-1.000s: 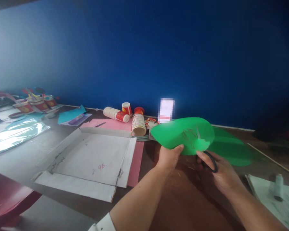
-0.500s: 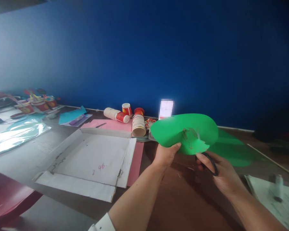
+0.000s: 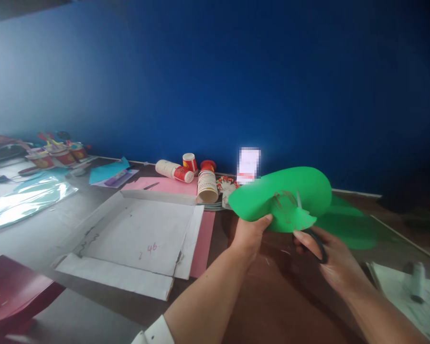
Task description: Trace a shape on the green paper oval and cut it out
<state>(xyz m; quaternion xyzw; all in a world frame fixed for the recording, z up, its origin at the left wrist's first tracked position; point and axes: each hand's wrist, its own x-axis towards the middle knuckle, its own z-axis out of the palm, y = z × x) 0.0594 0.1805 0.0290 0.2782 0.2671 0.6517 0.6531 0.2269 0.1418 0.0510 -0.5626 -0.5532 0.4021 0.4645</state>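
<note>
A curved sheet of green paper (image 3: 304,184) is held up above the table, with brown pencil-like lines drawn near its middle. My left hand (image 3: 252,234) grips its lower left edge, thumb on top. Black-handled scissors (image 3: 320,246) are in my right hand (image 3: 329,253), fingers through the loops. One blade tip shows above a cut flap of the green paper; the rest of the blades is hidden behind it. Another green sheet (image 3: 354,227) lies flat on the table behind my right hand.
A shallow white cardboard box lid (image 3: 129,234) lies left over pink paper (image 3: 202,243). Paper cups (image 3: 208,186) stand and lie by the blue wall. Cups with tools (image 3: 62,155) are far left, and a notepad with a marker (image 3: 417,282) is at right.
The scissor blade tip now shows above the green paper near the drawn lines, where it was hidden before. The paper and both hands have shifted slightly right in view.
</note>
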